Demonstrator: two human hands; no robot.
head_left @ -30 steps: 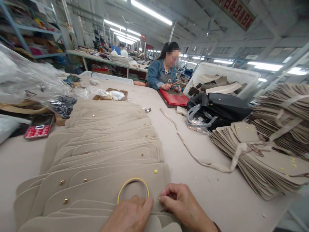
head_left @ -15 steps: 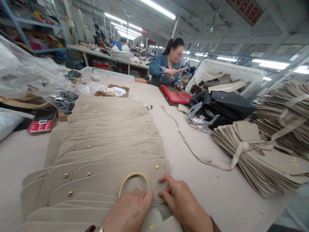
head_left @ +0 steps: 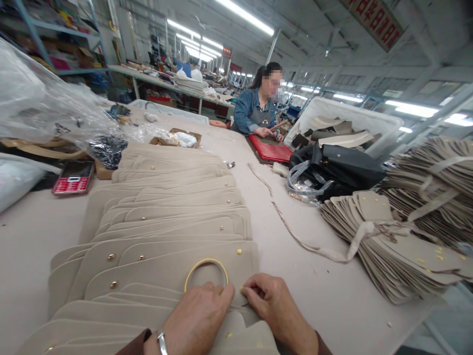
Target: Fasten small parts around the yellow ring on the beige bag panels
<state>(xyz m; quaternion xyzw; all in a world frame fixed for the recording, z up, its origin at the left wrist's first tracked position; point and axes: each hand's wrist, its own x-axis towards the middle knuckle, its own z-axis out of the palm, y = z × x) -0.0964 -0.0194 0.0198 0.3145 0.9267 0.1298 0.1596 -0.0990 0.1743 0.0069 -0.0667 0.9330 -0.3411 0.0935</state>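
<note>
My left hand (head_left: 199,315) is closed on a roll of yellow tape (head_left: 207,261), which stands up from behind the fingers. Just right of it, my right hand (head_left: 275,305) pinches thumb and forefinger together. A tiny yellow tape piece (head_left: 242,290) shows at those fingertips. Both hands are over overlapping beige leather-like panels (head_left: 162,271), several of which carry gold studs (head_left: 114,284). One small yellow tab (head_left: 239,251) is stuck on the panel ahead of my right hand. The near panel (head_left: 244,342) below my hands bears another yellow mark, partly blurred.
Tied bundles of beige panels (head_left: 388,236) lie on the right, trailing a cloth strip (head_left: 288,227). Beyond sit a black bag (head_left: 336,167) and a white bin (head_left: 354,111) of scraps. A co-worker (head_left: 254,111) works at a red pad (head_left: 271,149). A phone (head_left: 74,178) lies left.
My right thumb and forefinger have closed together, and a yellow bit now shows at their tips. The co-worker's raised hammer has come down towards the red pad. The view has shifted slightly.
</note>
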